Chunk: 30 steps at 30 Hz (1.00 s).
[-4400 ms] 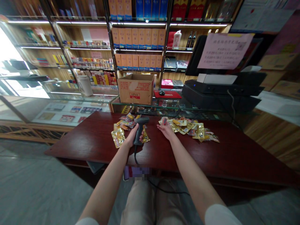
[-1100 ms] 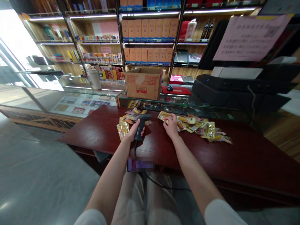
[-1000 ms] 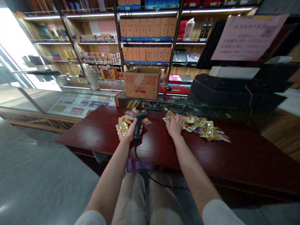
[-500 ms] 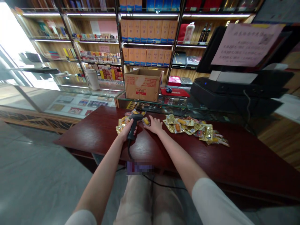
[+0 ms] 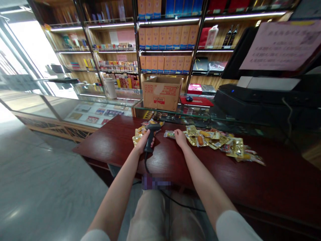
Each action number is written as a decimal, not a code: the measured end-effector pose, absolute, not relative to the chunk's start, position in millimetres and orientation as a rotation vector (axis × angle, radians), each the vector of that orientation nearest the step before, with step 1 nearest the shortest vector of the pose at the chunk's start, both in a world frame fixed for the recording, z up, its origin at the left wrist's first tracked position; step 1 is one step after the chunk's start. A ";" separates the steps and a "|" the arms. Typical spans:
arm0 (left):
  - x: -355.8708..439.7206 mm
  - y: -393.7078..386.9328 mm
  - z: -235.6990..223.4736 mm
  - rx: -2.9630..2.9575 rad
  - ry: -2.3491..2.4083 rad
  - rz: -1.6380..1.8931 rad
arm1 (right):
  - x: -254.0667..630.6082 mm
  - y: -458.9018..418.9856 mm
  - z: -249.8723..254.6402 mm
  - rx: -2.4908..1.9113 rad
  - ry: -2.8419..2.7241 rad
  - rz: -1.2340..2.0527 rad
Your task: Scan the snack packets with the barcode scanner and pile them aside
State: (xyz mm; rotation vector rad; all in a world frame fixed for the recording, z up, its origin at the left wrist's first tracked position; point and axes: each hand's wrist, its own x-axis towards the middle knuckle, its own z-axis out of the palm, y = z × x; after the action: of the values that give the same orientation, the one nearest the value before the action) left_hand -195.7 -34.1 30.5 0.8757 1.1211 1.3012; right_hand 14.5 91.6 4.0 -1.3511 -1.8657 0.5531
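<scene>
My left hand point(image 5: 144, 142) grips a black corded handheld barcode scanner point(image 5: 150, 138), its head pointing away from me above a loose pile of foil snack packets point(image 5: 140, 133). My right hand point(image 5: 180, 137) rests on the dark red wooden desk point(image 5: 110, 150), with its fingertips pinching the end of a small foil snack packet point(image 5: 170, 134). To the right lies a larger spread of gold foil packets point(image 5: 215, 140), some showing sausages through clear windows. The scanner's cable point(image 5: 145, 162) drops over the desk's near edge.
A pixelated phone point(image 5: 155, 182) sits at the desk's near edge, above my knees. Behind the desk are a glass counter point(image 5: 100, 113), a cardboard box point(image 5: 162, 93), a black till printer point(image 5: 250, 97), and shelves of boxed goods point(image 5: 165, 43).
My right hand has moved right from the left pile and now has a small packet at its fingertips. The left hand still grips the scanner, and the view has shifted slightly.
</scene>
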 end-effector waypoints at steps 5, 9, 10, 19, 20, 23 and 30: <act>-195.3 -33.7 28.9 0.872 1.077 1.338 | 22.3 101.8 -1.1 -1.125 -1.574 0.756; -193.7 -34.1 29.8 0.864 1.049 1.313 | 18.6 100.7 -1.6 -1.020 -1.481 0.875; -193.6 -34.4 30.0 0.861 1.041 1.307 | 16.4 99.2 -1.2 -0.997 -1.475 0.897; -192.0 -35.4 34.1 0.832 1.051 1.259 | 8.8 85.9 8.3 -0.865 -1.527 0.904; -191.4 -35.7 35.0 0.836 1.051 1.248 | 8.8 85.2 9.4 -0.858 -1.529 0.898; -190.1 -36.7 36.9 0.847 1.046 1.224 | 7.8 82.5 12.0 -0.858 -1.527 0.912; -190.4 -35.1 33.4 0.899 0.997 1.206 | 2.9 77.9 12.9 -0.890 -1.515 0.935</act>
State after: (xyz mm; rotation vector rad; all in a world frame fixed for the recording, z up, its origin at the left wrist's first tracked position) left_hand -190.4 -35.1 33.4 0.8991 0.9968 1.2060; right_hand 2.9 77.9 12.9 -0.8901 -1.5149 0.9347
